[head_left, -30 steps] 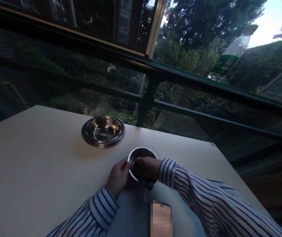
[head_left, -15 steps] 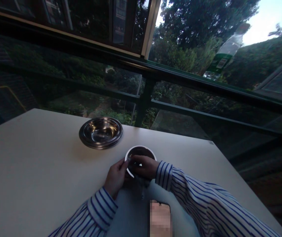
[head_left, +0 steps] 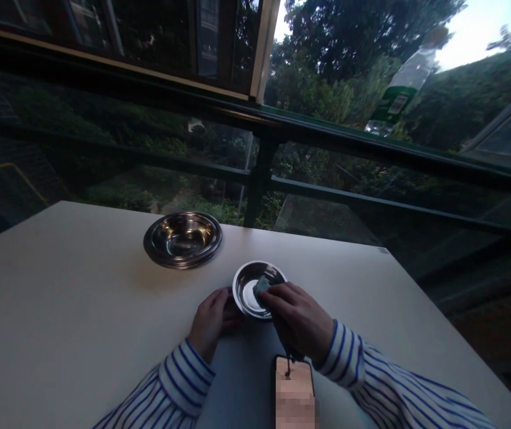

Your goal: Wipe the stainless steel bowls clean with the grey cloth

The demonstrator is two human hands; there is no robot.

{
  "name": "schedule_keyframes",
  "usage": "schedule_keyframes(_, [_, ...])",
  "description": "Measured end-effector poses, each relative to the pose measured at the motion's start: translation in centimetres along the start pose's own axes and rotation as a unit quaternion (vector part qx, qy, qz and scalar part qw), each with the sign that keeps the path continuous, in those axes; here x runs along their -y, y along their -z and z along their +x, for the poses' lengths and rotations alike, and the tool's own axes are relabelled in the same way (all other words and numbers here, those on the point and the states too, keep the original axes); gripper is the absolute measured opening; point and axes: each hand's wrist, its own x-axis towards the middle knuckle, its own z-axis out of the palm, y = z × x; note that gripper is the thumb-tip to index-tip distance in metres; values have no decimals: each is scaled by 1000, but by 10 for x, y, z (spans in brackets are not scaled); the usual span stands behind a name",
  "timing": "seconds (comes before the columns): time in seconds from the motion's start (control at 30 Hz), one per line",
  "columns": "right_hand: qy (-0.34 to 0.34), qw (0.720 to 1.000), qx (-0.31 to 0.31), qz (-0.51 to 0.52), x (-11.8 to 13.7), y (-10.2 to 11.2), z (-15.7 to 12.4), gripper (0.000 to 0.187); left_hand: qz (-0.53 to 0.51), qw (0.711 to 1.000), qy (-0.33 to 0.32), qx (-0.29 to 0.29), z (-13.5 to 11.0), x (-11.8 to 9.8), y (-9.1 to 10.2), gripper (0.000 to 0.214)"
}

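Note:
A small shiny metal bowl is near the table's front, its inside facing up toward me. My left hand grips its left side, thumb by the rim and fingers curled beneath, partly in shadow. Pinched in my right hand is a crumpled grey-green cloth, one end reaching into the bowl over its right rim. A darker part of the cloth seems to hang below the right hand, where detail is lost in shadow.
A stack of wider metal bowls stands farther back, left of the small bowl. A phone lies in front of me on the white table. Behind the table, a plastic bottle stands on the window rail.
My right hand has drawn back from inside the bowl toward the right, bringing the cloth into view at the rim. The bowl has shifted slightly right, and its inside shows more.

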Motion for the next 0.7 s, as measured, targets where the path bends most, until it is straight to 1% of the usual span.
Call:
schedule_keyframes(0.07, [4,1000,10,-19,5,-7,-7,34,-1,1000,10,5,-1,1,1,18])
schedule_keyframes(0.17, [-5,998,42,-37,13,-10,-9,28,0,999,26,24,-3,2,1,18])
schedule_keyframes(0.27, [-5,996,82,-46,20,-10,-2,25,-4,999,32,43,-4,3,0,19])
schedule_keyframes(0.37, [2,993,107,-51,26,-12,9,27,-5,998,17,62,-3,5,1,22])
schedule_keyframes(0.47, [15,991,120,-60,29,-14,18,28,4,997,-23,67,-2,6,1,21])
schedule_keyframes(0.53, [23,989,125,-70,29,-15,20,25,3,997,-34,63,-2,6,0,21])
schedule_keyframes(0.7, [41,988,120,-88,26,-14,13,22,-20,998,-9,61,-2,9,-1,20])
